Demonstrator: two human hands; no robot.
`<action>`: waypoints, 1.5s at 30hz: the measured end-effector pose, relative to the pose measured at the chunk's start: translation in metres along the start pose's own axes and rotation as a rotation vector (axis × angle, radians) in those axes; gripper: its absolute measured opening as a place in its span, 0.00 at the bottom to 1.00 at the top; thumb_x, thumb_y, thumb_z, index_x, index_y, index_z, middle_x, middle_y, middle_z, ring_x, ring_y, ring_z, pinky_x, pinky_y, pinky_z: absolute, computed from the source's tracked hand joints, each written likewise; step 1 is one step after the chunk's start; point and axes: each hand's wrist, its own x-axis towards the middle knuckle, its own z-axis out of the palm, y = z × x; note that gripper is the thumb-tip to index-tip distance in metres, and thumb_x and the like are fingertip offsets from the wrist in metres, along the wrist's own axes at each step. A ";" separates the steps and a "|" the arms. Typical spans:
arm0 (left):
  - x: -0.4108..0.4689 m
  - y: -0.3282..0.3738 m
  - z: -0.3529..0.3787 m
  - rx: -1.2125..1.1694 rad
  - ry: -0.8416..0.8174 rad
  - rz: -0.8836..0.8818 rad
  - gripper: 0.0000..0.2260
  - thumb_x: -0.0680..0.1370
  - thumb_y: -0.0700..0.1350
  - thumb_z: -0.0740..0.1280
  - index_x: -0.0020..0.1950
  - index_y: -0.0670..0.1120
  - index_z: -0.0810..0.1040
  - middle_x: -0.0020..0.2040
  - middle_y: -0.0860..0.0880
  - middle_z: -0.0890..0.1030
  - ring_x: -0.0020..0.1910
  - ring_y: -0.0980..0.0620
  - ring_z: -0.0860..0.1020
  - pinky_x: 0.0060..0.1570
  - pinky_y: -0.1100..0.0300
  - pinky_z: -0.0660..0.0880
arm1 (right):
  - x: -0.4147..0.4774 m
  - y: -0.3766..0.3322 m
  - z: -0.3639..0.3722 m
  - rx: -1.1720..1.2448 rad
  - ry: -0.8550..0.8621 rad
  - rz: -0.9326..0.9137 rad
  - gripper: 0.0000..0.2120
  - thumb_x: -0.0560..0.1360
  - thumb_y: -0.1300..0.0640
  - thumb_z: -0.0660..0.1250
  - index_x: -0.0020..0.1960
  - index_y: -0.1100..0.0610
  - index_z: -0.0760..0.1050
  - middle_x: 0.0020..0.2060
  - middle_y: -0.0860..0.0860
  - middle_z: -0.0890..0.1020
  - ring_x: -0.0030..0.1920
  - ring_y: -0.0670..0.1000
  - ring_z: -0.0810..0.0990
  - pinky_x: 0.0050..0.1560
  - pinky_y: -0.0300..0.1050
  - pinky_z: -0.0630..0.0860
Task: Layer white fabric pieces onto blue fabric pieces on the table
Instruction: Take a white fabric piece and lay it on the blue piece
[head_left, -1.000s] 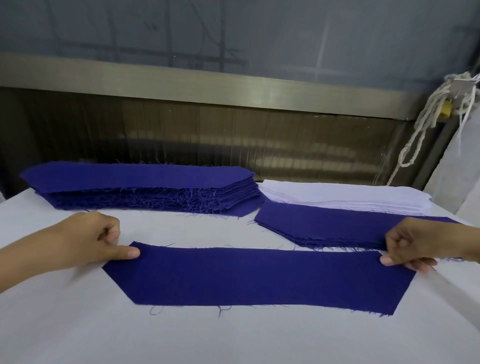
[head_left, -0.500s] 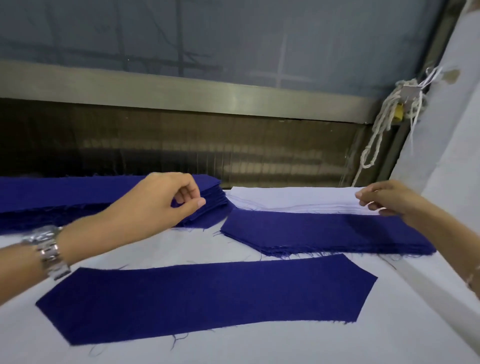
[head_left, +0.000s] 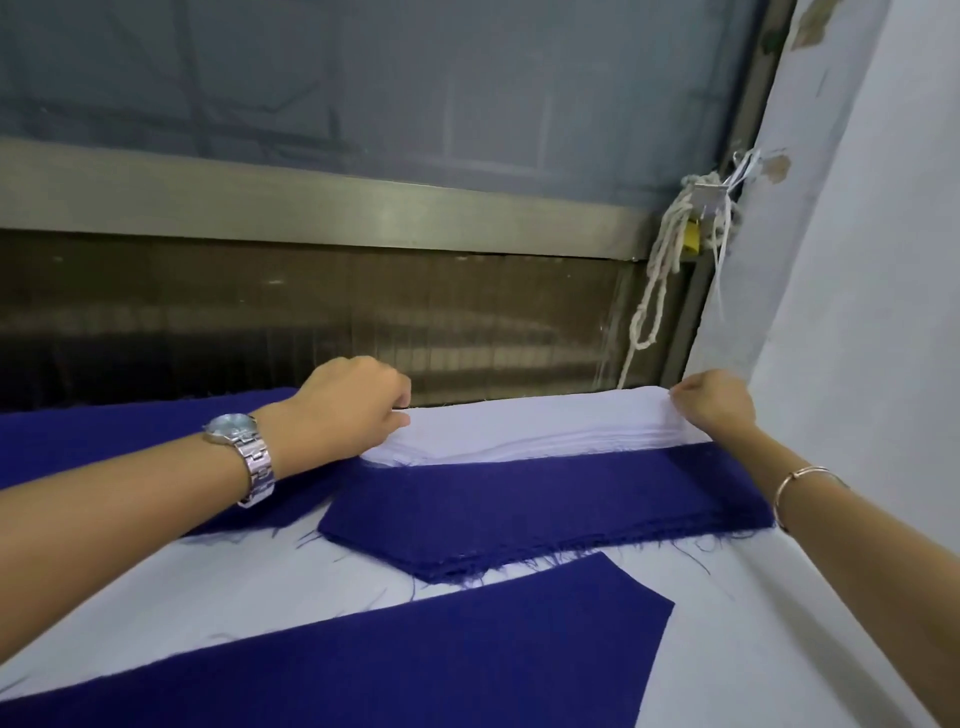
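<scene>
— Now the left hand (head_left: 348, 410) has moved off the blue pile (head_left: 130, 441) onto the white stack (head_left: 519, 428).
— Layout?
— Single blue piece (head_left: 415, 649) nearest at 6 o'clock, blue stack (head_left: 545, 504) beyond, white stack farthest at 12.
— Grips?
— The left hand pinches its 9 o'clock end, the right hand (head_left: 717, 402) its 3 o'clock end.
— Handling?
— Light, limp, probably clingy: lift one layer by both ends, taut.
</scene>
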 end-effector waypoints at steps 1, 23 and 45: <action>0.004 -0.001 0.002 0.011 -0.029 -0.016 0.10 0.81 0.53 0.65 0.56 0.50 0.79 0.53 0.51 0.82 0.52 0.49 0.79 0.48 0.56 0.74 | 0.003 0.001 0.002 -0.019 -0.003 -0.002 0.12 0.80 0.58 0.64 0.51 0.64 0.84 0.52 0.62 0.83 0.56 0.64 0.80 0.57 0.50 0.75; 0.033 -0.030 0.027 -0.246 -0.284 -0.093 0.21 0.77 0.55 0.70 0.68 0.51 0.73 0.55 0.55 0.74 0.58 0.54 0.71 0.58 0.55 0.74 | 0.028 0.004 0.016 0.099 -0.034 -0.089 0.08 0.74 0.68 0.67 0.48 0.57 0.75 0.47 0.54 0.77 0.48 0.54 0.75 0.38 0.40 0.70; 0.017 -0.022 0.029 -0.188 0.064 -0.021 0.08 0.75 0.54 0.73 0.49 0.53 0.77 0.54 0.53 0.78 0.56 0.50 0.71 0.55 0.55 0.66 | 0.023 0.034 0.005 0.539 0.003 -0.037 0.06 0.77 0.66 0.70 0.53 0.65 0.81 0.48 0.57 0.81 0.52 0.55 0.77 0.61 0.50 0.72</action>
